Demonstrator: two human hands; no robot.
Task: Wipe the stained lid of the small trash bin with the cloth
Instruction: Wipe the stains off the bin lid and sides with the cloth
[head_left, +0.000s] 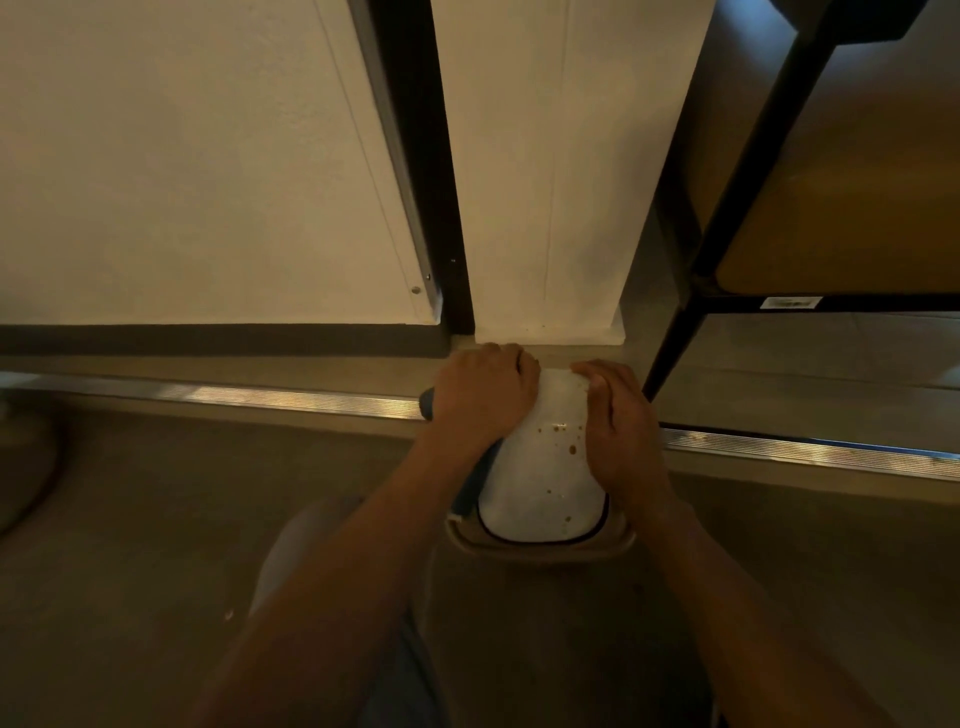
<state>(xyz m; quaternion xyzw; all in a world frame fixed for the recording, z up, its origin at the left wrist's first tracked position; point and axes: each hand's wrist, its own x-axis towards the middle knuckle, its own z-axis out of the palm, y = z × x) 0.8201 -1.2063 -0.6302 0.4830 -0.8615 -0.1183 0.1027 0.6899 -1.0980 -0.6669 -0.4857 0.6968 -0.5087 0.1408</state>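
A small trash bin stands on the floor below me, its white lid (540, 483) dotted with brown stains near the middle and right side. The bin's beige rim (540, 551) shows at the near edge. My left hand (483, 397) rests on the lid's far left corner, closed on a blue cloth (474, 480) that pokes out on both sides of the hand and hangs along the lid's left edge. My right hand (621, 431) lies on the lid's right side, fingers curled over its far edge.
A white wall and a dark door frame (441, 208) rise just behind the bin. A metal threshold strip (291, 397) runs across the floor. A black-framed shelf unit (737, 223) stands to the right. My knee (322, 551) is close at lower left.
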